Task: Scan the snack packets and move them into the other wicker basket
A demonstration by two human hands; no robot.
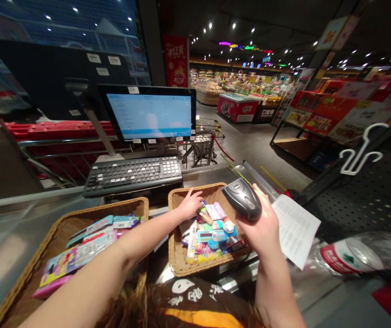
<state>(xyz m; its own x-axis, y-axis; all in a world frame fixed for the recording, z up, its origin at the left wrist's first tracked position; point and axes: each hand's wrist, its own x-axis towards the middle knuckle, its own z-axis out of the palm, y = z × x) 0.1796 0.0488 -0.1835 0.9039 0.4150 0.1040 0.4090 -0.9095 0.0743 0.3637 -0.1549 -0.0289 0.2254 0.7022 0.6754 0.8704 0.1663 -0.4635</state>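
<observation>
My right hand [262,223] is wrapped round a black and grey handheld scanner [243,198], held over the right side of a wicker basket [195,269]. Small colourful packaged items [212,237] lie in this basket. Over its upper left part reaches my left hand [191,204], fingers spread and touching or just above the items; nothing is seen held in it. A second wicker basket [59,217] to the left contains flat colourful packages [95,241], partly hidden under my left forearm.
Behind the baskets are a black keyboard [132,175] and a lit monitor [151,115]. A printed paper sheet [294,228] and plastic bottles [352,253] lie at the right. A white hanger [361,152] hangs on a black perforated panel [387,182].
</observation>
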